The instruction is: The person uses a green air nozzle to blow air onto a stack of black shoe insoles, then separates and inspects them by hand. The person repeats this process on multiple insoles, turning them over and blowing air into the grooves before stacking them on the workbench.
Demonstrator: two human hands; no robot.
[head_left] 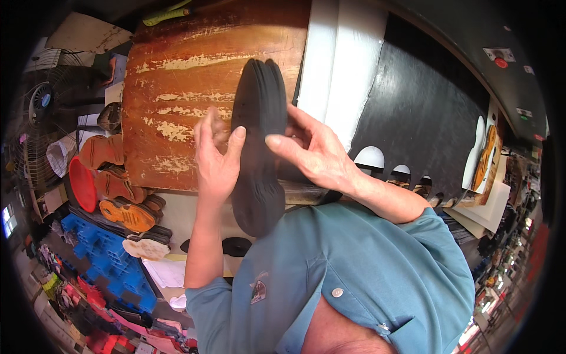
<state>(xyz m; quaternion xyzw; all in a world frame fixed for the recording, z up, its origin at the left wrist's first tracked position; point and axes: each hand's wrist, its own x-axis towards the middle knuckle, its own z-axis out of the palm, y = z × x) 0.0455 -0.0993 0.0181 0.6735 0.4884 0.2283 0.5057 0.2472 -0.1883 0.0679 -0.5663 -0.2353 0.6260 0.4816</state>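
A stack of thin black shoe insoles (pixel 253 153) stands lengthwise in front of my chest, over the near right part of the worn wooden board (pixel 171 71). Its far end shows several layers slightly fanned, and its near end reaches my shirt. My left hand (pixel 217 159) is beside the stack's left edge, fingers apart and blurred, with its thumb against or just beside the edge. On the other side my right hand (pixel 321 153) grips the right edge, thumb toward the top face and fingers partly hidden behind it.
White and black sheets (pixel 407 106) cover the surface at right, with rounded cutouts along the near edge. At left are brown and orange shoe soles (pixel 127 215), a red oval piece (pixel 82 184), blue plastic pallets (pixel 109 259) and a fan (pixel 42 101). A red button (pixel 500 62) is at far right.
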